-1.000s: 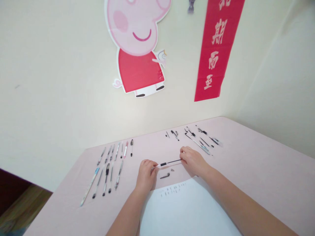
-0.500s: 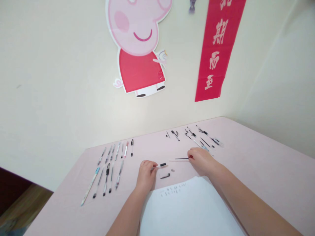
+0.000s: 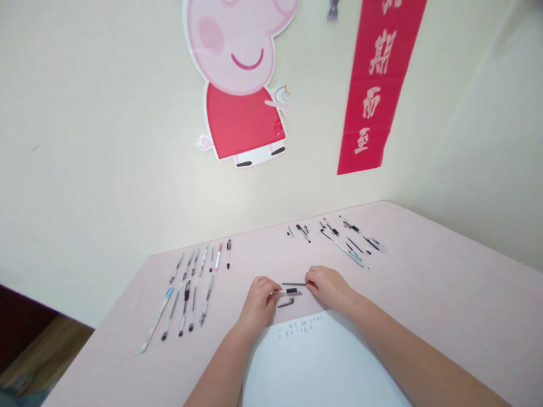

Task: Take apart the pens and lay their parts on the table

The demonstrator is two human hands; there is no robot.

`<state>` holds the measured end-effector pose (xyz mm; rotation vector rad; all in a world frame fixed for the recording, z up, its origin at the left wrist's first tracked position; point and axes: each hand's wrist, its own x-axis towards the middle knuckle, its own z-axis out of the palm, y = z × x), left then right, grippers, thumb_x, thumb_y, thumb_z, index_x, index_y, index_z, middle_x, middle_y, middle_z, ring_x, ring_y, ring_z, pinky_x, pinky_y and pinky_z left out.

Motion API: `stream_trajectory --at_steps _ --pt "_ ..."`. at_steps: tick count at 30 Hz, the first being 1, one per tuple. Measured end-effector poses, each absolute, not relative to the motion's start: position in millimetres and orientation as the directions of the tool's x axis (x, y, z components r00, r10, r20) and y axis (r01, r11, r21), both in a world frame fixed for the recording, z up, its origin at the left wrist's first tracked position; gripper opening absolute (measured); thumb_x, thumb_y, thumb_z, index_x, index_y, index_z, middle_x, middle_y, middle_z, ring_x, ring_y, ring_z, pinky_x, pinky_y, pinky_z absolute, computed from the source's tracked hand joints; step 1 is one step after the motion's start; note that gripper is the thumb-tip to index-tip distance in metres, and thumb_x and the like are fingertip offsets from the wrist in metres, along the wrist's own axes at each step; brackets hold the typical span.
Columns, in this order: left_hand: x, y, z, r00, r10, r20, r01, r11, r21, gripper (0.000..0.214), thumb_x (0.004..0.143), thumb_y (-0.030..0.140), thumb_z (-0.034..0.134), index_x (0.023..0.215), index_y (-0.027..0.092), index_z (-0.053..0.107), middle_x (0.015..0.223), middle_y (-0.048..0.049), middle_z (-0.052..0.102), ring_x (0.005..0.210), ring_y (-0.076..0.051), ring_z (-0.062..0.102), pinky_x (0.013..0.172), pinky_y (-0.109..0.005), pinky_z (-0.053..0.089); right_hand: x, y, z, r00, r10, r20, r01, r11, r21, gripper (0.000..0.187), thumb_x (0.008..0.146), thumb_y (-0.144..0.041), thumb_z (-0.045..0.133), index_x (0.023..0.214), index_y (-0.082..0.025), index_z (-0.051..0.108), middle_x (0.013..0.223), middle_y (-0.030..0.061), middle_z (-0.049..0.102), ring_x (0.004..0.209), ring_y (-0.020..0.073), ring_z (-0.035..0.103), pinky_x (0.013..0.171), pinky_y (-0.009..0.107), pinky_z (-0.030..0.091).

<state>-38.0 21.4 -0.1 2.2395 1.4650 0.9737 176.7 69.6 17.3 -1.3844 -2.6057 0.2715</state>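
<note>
My left hand (image 3: 259, 302) pinches one end of a clear pen barrel (image 3: 289, 292) with a black grip, held just above the pink table (image 3: 445, 294). My right hand (image 3: 328, 288) pinches a thin black refill (image 3: 293, 284) by its right end, close behind the barrel and almost parallel to it. A small black clip piece (image 3: 285, 303) lies on the table under the barrel. The two hands are about a hand's width apart, just beyond a white sheet of paper (image 3: 322, 362) with small writing on it.
A row of several whole pens (image 3: 189, 288) lies at the left of the table. Several loose pen parts (image 3: 343, 240) are scattered at the back right. The wall behind carries a pig cartoon cutout (image 3: 241, 79) and a red banner (image 3: 375, 85).
The refill was drawn out of the barrel to the right, then my right hand came back left with it. The refill now lies close behind the barrel.
</note>
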Motion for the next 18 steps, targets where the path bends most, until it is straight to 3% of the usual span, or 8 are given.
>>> stream_trajectory --at_steps 10,18 --pt "-40 17 7 0.351 0.884 0.307 0.554 -0.461 0.694 0.009 0.074 0.014 0.059 0.079 0.02 0.064 0.082 -0.0033 0.062 0.086 -0.017 0.053 0.083 -0.033 0.039 177 69 16 -0.571 0.815 0.092 0.755 0.567 -0.329 0.016 0.079 -0.018 0.049 0.081 -0.019 0.065 0.085 0.0044 0.061 0.082 0.0158 0.054 0.071 0.024 0.036" --pt "-43 14 11 0.39 0.897 0.207 0.559 -0.41 0.721 0.008 0.074 0.019 0.059 0.078 0.02 0.066 0.082 -0.0035 0.063 0.084 -0.017 0.054 0.08 -0.031 0.039 177 69 15 -0.575 0.811 0.11 0.743 0.574 -0.345 0.015 0.08 -0.017 0.049 0.081 -0.019 0.064 0.085 0.0036 0.061 0.081 0.0152 0.055 0.071 0.024 0.037"
